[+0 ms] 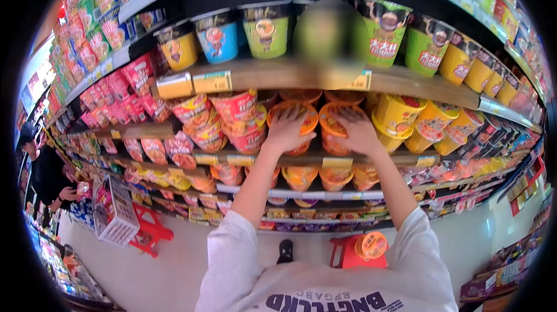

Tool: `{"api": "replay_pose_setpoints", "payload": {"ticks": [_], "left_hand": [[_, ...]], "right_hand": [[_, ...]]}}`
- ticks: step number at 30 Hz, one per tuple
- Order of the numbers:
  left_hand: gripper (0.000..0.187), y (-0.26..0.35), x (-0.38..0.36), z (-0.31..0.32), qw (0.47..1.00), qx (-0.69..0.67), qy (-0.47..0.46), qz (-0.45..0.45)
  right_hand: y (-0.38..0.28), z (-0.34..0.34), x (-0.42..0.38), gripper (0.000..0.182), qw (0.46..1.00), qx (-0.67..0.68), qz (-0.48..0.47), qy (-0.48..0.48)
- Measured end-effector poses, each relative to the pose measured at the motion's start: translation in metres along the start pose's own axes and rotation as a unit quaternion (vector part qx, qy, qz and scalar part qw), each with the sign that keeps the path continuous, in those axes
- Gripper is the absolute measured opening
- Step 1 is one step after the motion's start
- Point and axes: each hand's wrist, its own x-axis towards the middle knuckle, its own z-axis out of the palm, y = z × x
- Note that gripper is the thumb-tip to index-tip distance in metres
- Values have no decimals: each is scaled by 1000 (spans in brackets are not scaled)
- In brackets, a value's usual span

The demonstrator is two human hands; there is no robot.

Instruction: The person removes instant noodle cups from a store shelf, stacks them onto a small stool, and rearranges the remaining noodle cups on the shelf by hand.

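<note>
At far left, a white basket [125, 223] holds bright packets [104, 203]. Mid-shelf [290, 160], the left hand [287, 128] lies with fingers spread, unclenched, over the left orange tub [299, 148]; beside it, the right hand [355, 125] rests likewise on the right orange tub [336, 145]. The step looks like straightening this pair; the next move would call for even, gentle pressure. Stacked yellow tubs [399, 115] stand further right; below, a lidded tub [371, 245], contents hidden, sits on a red stool [353, 261].
</note>
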Motion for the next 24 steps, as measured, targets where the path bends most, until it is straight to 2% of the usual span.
{"api": "replay_pose_setpoints", "payload": {"ticks": [5,6,9,13,15,19,21,24], "left_hand": [[94,8,-1,-11,998,-41,-35,-43],[101,6,0,-10,998,-54,-19,-36],[104,2,2,-12,991,-114,-1,-77],[97,7,0,-3,993,-84,27,-82],[87,5,4,4,998,-13,38,-45],[81,8,2,1,995,-42,73,-54],[83,8,3,0,998,5,37,-56],[83,11,2,-1,997,-6,28,-69]], "right_hand": [[2,2,0,67,1000,-11,12,-13],[3,3,0,66,1000,-10,12,-13],[7,5,1,65,1000,-7,11,-21],[6,5,1,65,999,-14,16,-25],[5,6,0,65,999,-20,23,-28],[5,4,1,65,999,-11,23,-26],[4,5,1,65,999,-13,24,-26],[4,6,1,64,1000,-4,24,-6]]}}
